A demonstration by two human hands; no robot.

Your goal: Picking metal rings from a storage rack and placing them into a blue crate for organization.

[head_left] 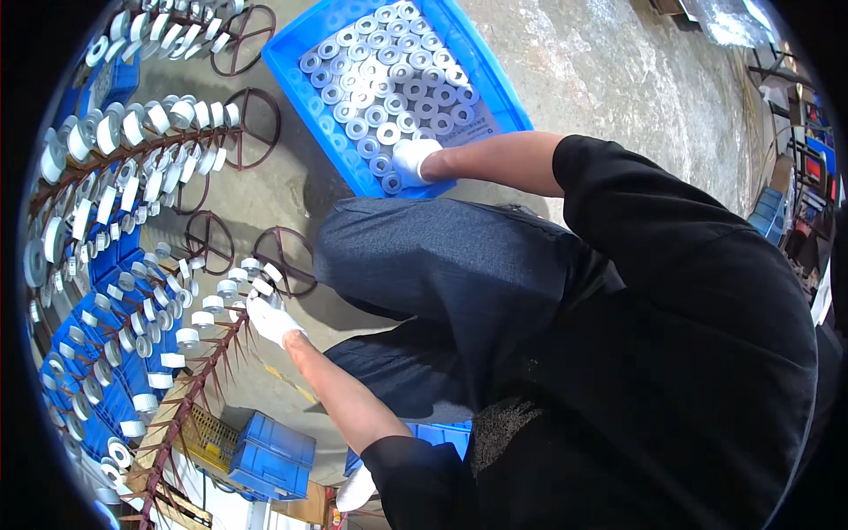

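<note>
Whether the hands (pixel 272 321) grip anything is hidden; the edge crops a spiked rack (pixel 183 408).

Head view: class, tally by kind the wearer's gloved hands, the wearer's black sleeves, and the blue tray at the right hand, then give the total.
Gloved hands: 2 (left hand and right hand)
Black sleeves: 2
Blue tray: 1
Total: 5

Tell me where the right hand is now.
The head view shows the right hand above centre, at the lower end of the blue bin, by pale rings.
</note>
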